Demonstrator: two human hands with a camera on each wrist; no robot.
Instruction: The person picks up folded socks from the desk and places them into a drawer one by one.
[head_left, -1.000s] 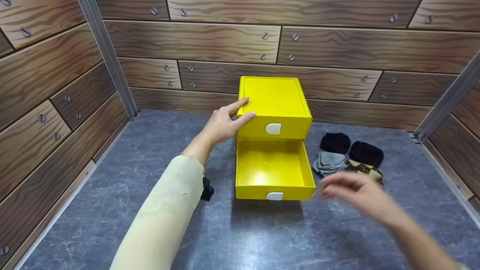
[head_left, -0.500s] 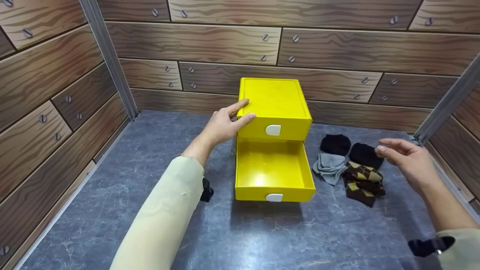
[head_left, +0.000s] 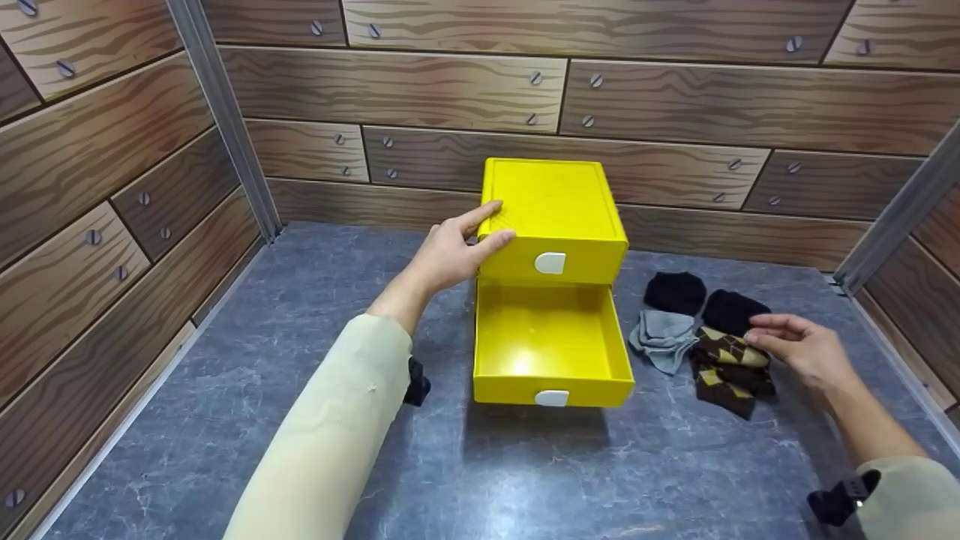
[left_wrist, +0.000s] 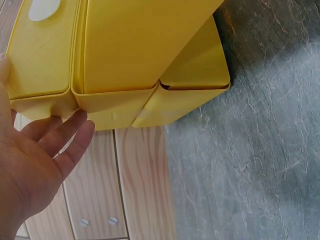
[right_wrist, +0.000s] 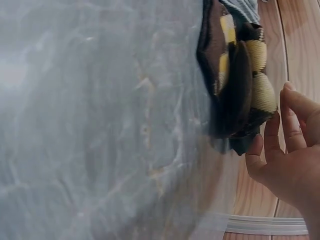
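Note:
A yellow two-drawer box (head_left: 553, 196) stands mid-table; its lower drawer (head_left: 553, 322) is pulled out with nothing in it, and the upper drawer (head_left: 592, 262) is closed. My left hand (head_left: 450, 255) rests on the box's left front corner, thumb and index finger on top. The left wrist view shows other fingers (left_wrist: 75, 132) against its side. My right hand (head_left: 806, 352) is at the right edge of a folded brown-and-yellow argyle sock pair (head_left: 731, 375). In the right wrist view its fingertips lie close beside the socks; whether they touch I cannot tell.
Beside the argyle pair lie grey socks (head_left: 664, 339) and two black folded sock bundles, one at the left (head_left: 675, 292) and one at the right (head_left: 733, 311). Wood-patterned walls (head_left: 420, 90) enclose the grey marbled tabletop (head_left: 300, 300) at the back and sides.
My right hand has moved from beside the open drawer to the right, then down and slightly left to the argyle socks. The left hand has stayed on the box.

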